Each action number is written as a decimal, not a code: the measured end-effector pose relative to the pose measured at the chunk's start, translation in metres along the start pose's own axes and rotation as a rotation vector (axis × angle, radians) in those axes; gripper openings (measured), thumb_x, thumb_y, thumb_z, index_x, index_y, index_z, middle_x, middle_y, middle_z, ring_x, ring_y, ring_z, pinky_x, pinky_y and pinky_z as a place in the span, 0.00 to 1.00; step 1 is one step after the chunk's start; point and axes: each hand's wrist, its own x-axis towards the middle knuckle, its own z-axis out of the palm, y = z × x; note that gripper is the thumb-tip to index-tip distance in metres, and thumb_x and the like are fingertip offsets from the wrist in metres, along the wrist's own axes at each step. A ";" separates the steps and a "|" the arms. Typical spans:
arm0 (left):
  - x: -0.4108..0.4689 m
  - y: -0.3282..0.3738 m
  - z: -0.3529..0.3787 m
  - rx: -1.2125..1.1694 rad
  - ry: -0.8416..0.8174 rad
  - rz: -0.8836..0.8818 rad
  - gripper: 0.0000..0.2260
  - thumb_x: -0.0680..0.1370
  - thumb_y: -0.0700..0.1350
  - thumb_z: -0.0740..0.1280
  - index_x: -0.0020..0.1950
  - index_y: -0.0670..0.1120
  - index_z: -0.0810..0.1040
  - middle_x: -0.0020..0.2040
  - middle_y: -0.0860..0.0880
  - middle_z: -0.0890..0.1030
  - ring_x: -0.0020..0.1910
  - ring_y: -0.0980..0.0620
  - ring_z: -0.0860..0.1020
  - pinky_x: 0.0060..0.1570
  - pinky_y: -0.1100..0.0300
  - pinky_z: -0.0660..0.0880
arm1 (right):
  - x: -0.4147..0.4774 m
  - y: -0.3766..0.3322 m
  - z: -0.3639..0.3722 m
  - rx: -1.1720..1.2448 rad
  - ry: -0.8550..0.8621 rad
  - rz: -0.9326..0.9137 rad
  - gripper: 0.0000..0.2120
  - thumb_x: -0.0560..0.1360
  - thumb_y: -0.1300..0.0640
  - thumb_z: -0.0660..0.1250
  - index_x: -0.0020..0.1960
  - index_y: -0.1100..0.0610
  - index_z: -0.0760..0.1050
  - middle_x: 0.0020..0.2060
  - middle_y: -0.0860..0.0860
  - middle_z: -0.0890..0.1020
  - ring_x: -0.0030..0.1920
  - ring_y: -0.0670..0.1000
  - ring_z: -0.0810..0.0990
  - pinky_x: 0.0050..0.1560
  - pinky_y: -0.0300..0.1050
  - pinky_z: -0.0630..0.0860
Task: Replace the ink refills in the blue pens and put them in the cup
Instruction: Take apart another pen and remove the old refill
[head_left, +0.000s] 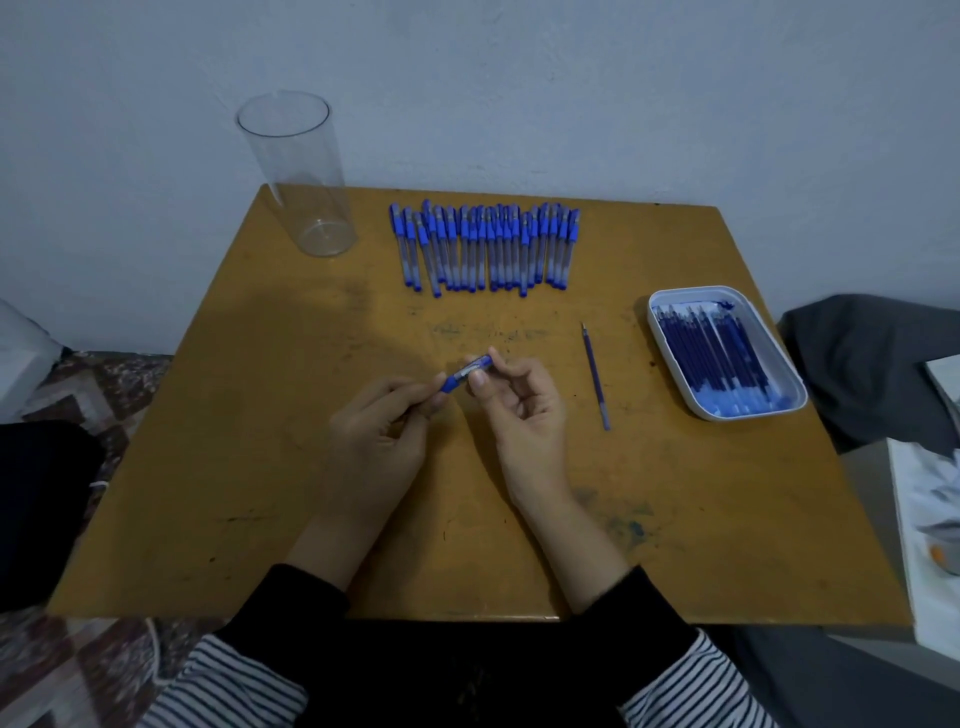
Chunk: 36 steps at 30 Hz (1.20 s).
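Over the middle of the brown table (260, 467), both my hands hold one blue pen (467, 372). My left hand (379, 431) grips the pen's near end, which is hidden in its fingers. My right hand (519, 410) pinches the far capped end between thumb and forefinger. A single ink refill (596, 376) lies loose on the table to the right of my hands. A row of several capped blue pens (483, 249) lies along the far side. A tall clear cup (298, 174) stands empty at the far left corner.
A white tray (670, 358) holding several blue refills sits near the right edge. Grey cloth (872, 364) lies beyond the table on the right. A patterned rug (88, 384) covers the floor on the left.
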 end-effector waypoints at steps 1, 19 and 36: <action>0.000 0.000 0.001 -0.012 -0.014 -0.002 0.07 0.77 0.38 0.73 0.55 0.41 0.86 0.46 0.52 0.83 0.41 0.59 0.79 0.42 0.69 0.74 | 0.000 0.000 0.000 0.014 0.002 0.005 0.09 0.76 0.73 0.65 0.47 0.60 0.74 0.45 0.48 0.86 0.49 0.45 0.84 0.51 0.38 0.80; 0.063 -0.014 0.044 0.213 -0.510 -0.151 0.19 0.84 0.49 0.62 0.75 0.48 0.72 0.77 0.51 0.69 0.78 0.53 0.61 0.72 0.63 0.53 | 0.098 -0.046 -0.070 -0.751 -0.011 0.200 0.06 0.75 0.59 0.74 0.51 0.53 0.83 0.43 0.56 0.84 0.49 0.57 0.84 0.56 0.52 0.80; 0.076 -0.025 0.068 0.326 -0.585 -0.109 0.27 0.84 0.56 0.60 0.80 0.47 0.63 0.81 0.49 0.60 0.81 0.49 0.55 0.78 0.55 0.46 | 0.139 -0.054 -0.065 -1.185 -0.227 0.273 0.11 0.76 0.54 0.72 0.58 0.54 0.82 0.51 0.49 0.82 0.49 0.44 0.77 0.41 0.31 0.69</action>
